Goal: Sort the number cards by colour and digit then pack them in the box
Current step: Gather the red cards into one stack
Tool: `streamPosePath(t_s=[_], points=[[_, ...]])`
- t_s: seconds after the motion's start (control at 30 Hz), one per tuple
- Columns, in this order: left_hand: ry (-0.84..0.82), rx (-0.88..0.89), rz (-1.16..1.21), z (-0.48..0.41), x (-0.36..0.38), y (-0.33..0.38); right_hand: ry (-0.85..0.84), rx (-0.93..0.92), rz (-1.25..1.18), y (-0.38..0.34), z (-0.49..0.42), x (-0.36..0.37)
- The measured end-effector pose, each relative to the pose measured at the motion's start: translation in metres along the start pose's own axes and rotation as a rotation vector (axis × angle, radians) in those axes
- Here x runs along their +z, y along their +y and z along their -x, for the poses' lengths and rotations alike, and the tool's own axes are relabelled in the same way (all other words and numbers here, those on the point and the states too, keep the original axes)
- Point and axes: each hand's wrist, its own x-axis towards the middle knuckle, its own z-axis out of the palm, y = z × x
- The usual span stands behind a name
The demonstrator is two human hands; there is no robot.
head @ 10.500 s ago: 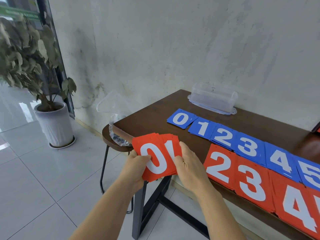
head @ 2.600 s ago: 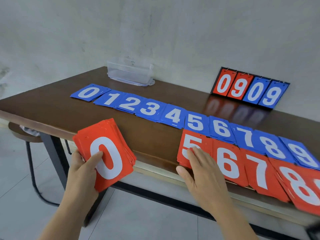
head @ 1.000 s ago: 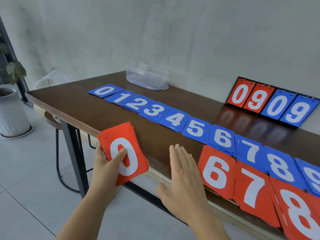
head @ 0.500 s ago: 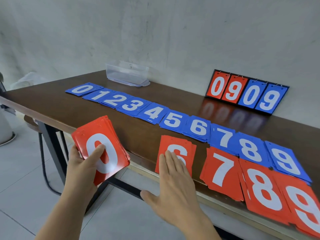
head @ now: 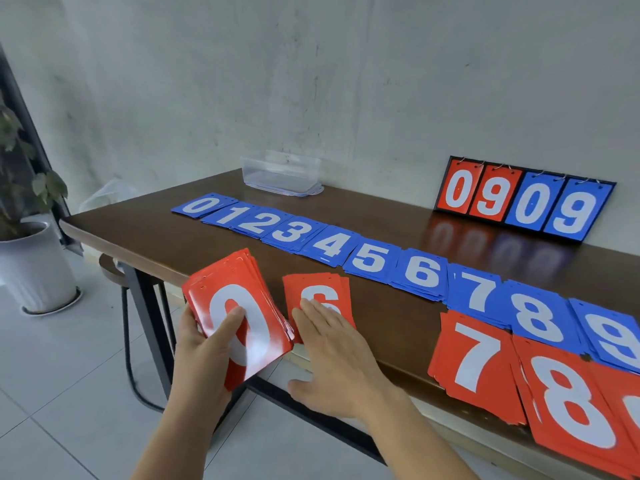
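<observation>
My left hand [head: 207,355] grips a thick stack of red cards [head: 239,317] with a white 0 on top, held just off the table's front edge. My right hand [head: 336,355] lies flat with straight fingers on a small pile of red 6 cards [head: 318,292] beside that stack. Red piles of 7 [head: 474,362] and 8 [head: 571,407] lie at the front right. A row of blue cards [head: 367,258] from 0 to 9 runs across the table. The clear plastic box [head: 282,173] stands at the back by the wall.
The dark wooden table [head: 145,233] has its left end near a potted plant [head: 27,258] on the tiled floor. A flip scoreboard [head: 523,199] reading 0909 leans on the wall at the back right. A stool sits under the table's left end.
My right hand has slid the red 6 pile left along the front edge until it sits beside the stack in my left hand. The 5 pile has gone from the table.
</observation>
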Motion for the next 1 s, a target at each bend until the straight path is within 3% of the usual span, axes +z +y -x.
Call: streamPosePath(t_s=[0.1, 0.2, 0.37, 0.53, 0.77, 1.0], points=[[-0.011, -0.006, 0.005, -0.003, 0.007, 0.002, 0.006, 0.017, -0.133, 0.001, 0.005, -0.011], [-0.036, -0.037, -0.01, -0.008, 0.015, -0.002, 0.03, 0.172, -0.171, 0.019, 0.017, -0.023], [-0.043, -0.108, -0.054, -0.012, 0.03, -0.01, -0.105, 0.302, -0.177, 0.025, 0.018, -0.027], [-0.01, -0.127, -0.138, -0.012, 0.033, -0.02, -0.067, 0.307, -0.272, 0.017, 0.005, -0.02], [0.01, -0.164, -0.168, -0.012, 0.034, -0.021, -0.025, 0.188, -0.225, -0.009, -0.005, -0.006], [-0.028, -0.163, -0.141, -0.004, 0.037, -0.012, -0.008, 0.228, -0.274, -0.005, 0.016, -0.021]])
